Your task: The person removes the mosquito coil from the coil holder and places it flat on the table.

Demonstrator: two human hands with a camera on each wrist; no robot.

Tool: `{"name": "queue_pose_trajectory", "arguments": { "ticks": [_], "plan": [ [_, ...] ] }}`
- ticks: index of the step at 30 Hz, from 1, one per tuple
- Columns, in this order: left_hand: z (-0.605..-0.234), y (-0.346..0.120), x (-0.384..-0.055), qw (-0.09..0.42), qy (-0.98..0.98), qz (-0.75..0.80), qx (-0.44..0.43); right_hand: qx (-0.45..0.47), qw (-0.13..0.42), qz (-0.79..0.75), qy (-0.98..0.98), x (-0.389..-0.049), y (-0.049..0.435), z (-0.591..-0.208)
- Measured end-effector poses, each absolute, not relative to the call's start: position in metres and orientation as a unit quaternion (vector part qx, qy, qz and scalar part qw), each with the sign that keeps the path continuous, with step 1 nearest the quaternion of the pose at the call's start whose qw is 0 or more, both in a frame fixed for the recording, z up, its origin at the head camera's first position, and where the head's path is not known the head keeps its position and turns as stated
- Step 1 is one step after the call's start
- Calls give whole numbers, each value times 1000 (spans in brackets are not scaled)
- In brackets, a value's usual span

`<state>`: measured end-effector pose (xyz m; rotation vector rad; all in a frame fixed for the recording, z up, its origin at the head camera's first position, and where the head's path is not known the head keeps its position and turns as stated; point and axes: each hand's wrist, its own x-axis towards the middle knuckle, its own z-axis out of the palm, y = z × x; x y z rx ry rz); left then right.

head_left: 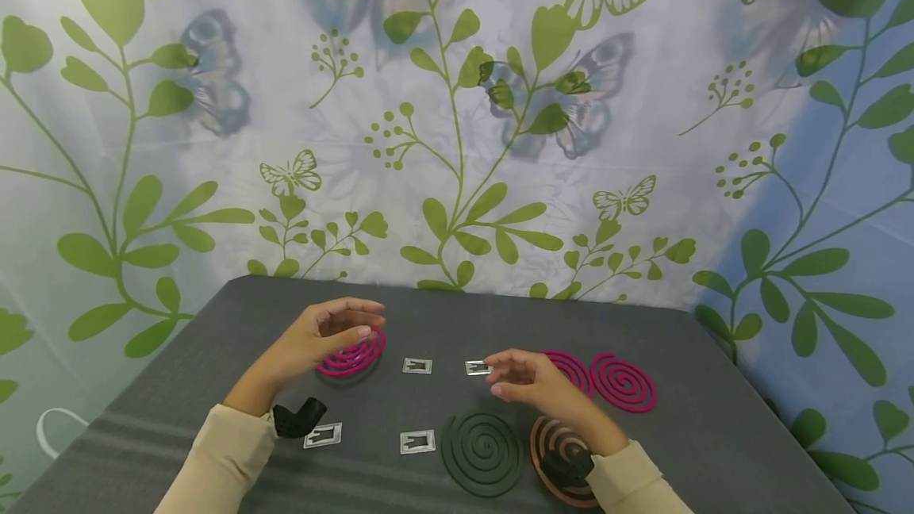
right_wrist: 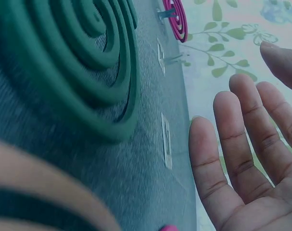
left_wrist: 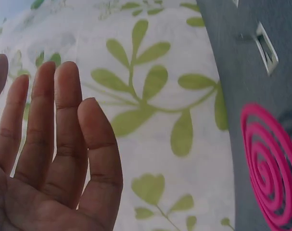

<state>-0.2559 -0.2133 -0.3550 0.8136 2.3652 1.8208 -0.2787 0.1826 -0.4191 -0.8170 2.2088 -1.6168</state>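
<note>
My left hand (head_left: 317, 339) hovers by a pink spiral mosquito coil (head_left: 350, 371), its fingers apart and holding nothing. In the right wrist view this pink coil (right_wrist: 177, 24) sits raised on a metal stand's prong (right_wrist: 166, 13). Extended, slightly bent fingers (left_wrist: 69, 110) fill the left of the left wrist view. My right hand (head_left: 531, 379) is held above the table near a small metal coil stand (head_left: 477, 368), also with nothing in it. Two more pink coils lie behind it, one partly covered by the hand, the other pink coil (head_left: 624, 381) in full sight.
A green coil (head_left: 481, 454) and a brown coil (head_left: 544, 458) lie at the front, the brown one partly under my right wrist. More metal stands lie flat on the grey table (head_left: 271, 316), including a front-middle stand (head_left: 417, 442). A patterned curtain (head_left: 343, 205) hangs behind.
</note>
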Motion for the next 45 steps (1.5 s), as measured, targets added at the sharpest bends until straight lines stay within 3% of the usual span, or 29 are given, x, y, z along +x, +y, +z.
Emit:
{"name": "queue_pose_trajectory", "arguments": {
  "ticks": [19,45],
  "plan": [
    [-393,-261,-278,4,782,606,144,-267,189,-566,757,-301,138,-415],
    [-432,-284,-293,48,826,562,15,-197,198,-558,782,-311,72,-405]
  ]
}}
